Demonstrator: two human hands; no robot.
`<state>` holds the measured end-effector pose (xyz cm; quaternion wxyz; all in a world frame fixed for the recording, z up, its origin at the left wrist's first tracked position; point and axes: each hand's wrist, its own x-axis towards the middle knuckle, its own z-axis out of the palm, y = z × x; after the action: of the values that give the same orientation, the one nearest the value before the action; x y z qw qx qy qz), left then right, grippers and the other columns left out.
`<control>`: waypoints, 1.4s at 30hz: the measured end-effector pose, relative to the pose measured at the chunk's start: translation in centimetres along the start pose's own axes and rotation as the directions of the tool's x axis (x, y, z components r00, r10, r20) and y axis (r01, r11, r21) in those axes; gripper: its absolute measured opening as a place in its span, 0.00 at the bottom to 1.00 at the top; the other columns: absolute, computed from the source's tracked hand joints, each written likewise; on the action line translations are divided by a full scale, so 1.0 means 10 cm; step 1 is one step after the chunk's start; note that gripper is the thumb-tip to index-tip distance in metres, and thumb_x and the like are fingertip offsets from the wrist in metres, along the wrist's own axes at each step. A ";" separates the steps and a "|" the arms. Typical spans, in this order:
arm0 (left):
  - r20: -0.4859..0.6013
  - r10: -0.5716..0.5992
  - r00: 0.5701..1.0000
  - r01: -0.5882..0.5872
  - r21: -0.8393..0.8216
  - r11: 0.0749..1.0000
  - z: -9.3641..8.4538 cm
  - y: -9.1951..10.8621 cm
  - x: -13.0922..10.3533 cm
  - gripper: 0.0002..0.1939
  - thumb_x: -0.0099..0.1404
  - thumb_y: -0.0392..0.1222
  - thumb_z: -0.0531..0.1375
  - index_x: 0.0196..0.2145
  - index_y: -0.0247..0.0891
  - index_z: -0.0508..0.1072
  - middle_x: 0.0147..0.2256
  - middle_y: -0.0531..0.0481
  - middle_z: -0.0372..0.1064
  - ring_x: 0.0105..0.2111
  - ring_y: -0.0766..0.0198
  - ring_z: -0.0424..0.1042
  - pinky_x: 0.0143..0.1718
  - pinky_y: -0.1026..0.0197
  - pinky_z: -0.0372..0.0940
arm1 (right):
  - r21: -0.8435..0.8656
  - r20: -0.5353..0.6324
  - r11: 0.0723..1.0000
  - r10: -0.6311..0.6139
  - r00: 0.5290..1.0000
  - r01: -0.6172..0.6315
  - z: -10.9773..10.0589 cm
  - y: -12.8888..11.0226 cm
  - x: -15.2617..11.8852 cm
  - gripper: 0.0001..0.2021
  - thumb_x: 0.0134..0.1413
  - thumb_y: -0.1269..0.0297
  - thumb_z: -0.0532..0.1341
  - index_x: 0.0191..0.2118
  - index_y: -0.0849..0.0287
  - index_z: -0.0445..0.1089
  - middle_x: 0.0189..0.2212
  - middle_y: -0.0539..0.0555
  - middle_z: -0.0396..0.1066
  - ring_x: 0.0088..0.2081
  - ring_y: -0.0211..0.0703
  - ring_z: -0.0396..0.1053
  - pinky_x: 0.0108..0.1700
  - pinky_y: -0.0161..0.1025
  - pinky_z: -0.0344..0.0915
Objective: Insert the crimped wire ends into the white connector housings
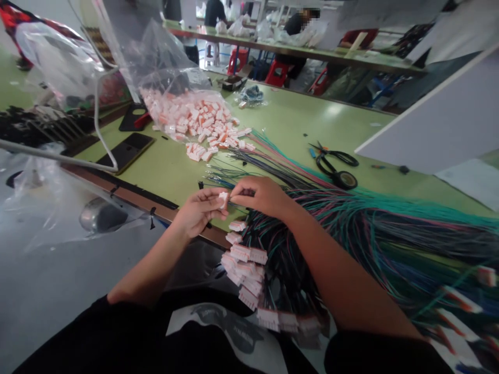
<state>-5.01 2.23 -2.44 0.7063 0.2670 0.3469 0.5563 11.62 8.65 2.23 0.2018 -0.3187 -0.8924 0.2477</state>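
Note:
Between the fingertips of my left hand (200, 212) is a small white and orange connector (223, 200). My right hand (259, 195) is pinched right beside the connector's right side; a thin wire seems to be between its fingertips, though it is too fine to see well. Long green, pink, black and grey wires (351, 208) run under and past my right forearm across the green table. Below my hands, a cluster of white connectors (244, 254) with wires attached hangs at the table's front edge.
A plastic bag (171, 98) spills loose connectors (206, 122) at the back. Scissors (331, 158), black tape (346, 180) and a phone (130, 150) lie on the table (296, 114). A white cable rack stands left; a panel (436, 114) is at right. A person sits behind.

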 end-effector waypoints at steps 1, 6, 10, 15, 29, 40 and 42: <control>-0.003 0.018 1.000 -0.018 -0.009 1.000 0.00 -0.01 -0.01 0.11 0.46 0.30 0.67 0.30 0.31 0.74 0.20 0.52 0.71 0.18 0.70 0.70 0.20 0.70 0.68 | 0.046 -0.024 0.997 0.065 0.998 -0.064 -0.09 0.07 0.00 0.08 0.49 0.61 0.58 0.29 0.58 0.70 0.25 0.50 0.70 0.28 0.36 0.64 0.32 0.35 0.59; 0.015 0.060 0.998 -0.060 0.011 0.998 -0.01 -0.03 -0.03 0.13 0.45 0.32 0.69 0.31 0.32 0.74 0.21 0.53 0.71 0.18 0.70 0.71 0.20 0.70 0.69 | -0.158 -0.498 0.798 0.444 0.745 -0.581 -0.57 0.61 -0.14 0.11 0.51 0.62 0.55 0.31 0.62 0.72 0.32 0.56 0.73 0.34 0.44 0.67 0.36 0.38 0.60; 0.039 0.067 0.997 -0.069 0.031 0.997 -0.02 -0.04 -0.04 0.13 0.46 0.32 0.68 0.31 0.32 0.74 0.22 0.54 0.71 0.19 0.70 0.71 0.20 0.70 0.69 | -0.361 -0.500 0.517 0.595 0.629 -0.776 -0.69 0.91 -0.27 0.14 0.52 0.66 0.53 0.38 0.60 0.74 0.39 0.60 0.74 0.40 0.50 0.68 0.37 0.41 0.59; 0.036 0.069 0.997 -0.070 0.041 0.997 -0.01 -0.04 -0.05 0.13 0.45 0.32 0.69 0.31 0.32 0.75 0.22 0.53 0.71 0.19 0.69 0.71 0.21 0.69 0.69 | -0.493 -0.405 0.432 0.654 0.639 -0.755 -0.64 0.96 -0.26 0.17 0.54 0.67 0.51 0.43 0.57 0.75 0.43 0.58 0.74 0.43 0.49 0.69 0.38 0.39 0.60; 0.060 0.069 0.996 -0.069 0.008 0.998 -0.02 -0.05 -0.03 0.12 0.46 0.32 0.68 0.32 0.33 0.75 0.23 0.53 0.71 0.20 0.70 0.71 0.22 0.69 0.69 | -0.581 -0.304 0.447 0.656 0.691 -0.680 -0.56 0.87 -0.19 0.15 0.51 0.69 0.51 0.37 0.60 0.74 0.39 0.61 0.74 0.41 0.49 0.69 0.37 0.39 0.60; 0.117 0.114 0.986 -0.111 -0.034 0.993 -0.04 -0.08 0.03 0.14 0.46 0.34 0.69 0.33 0.34 0.73 0.22 0.54 0.70 0.21 0.70 0.71 0.23 0.69 0.68 | 0.007 -0.642 0.693 0.556 0.529 -0.721 -0.58 0.93 -0.14 0.14 0.44 0.66 0.55 0.39 0.63 0.71 0.34 0.59 0.72 0.37 0.48 0.69 0.39 0.43 0.63; 0.129 0.119 0.984 -0.116 -0.027 0.993 -0.04 -0.09 0.03 0.14 0.47 0.34 0.68 0.33 0.34 0.73 0.22 0.55 0.70 0.21 0.71 0.71 0.24 0.69 0.68 | 0.049 -0.533 0.831 0.491 0.689 -0.555 -0.51 0.76 -0.10 0.15 0.44 0.64 0.57 0.39 0.62 0.71 0.32 0.56 0.72 0.33 0.44 0.68 0.37 0.40 0.63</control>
<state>-4.75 2.30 -3.41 0.6960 0.3158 0.2781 0.5818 18.59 14.72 1.74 0.3393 -0.6259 -0.6868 0.1461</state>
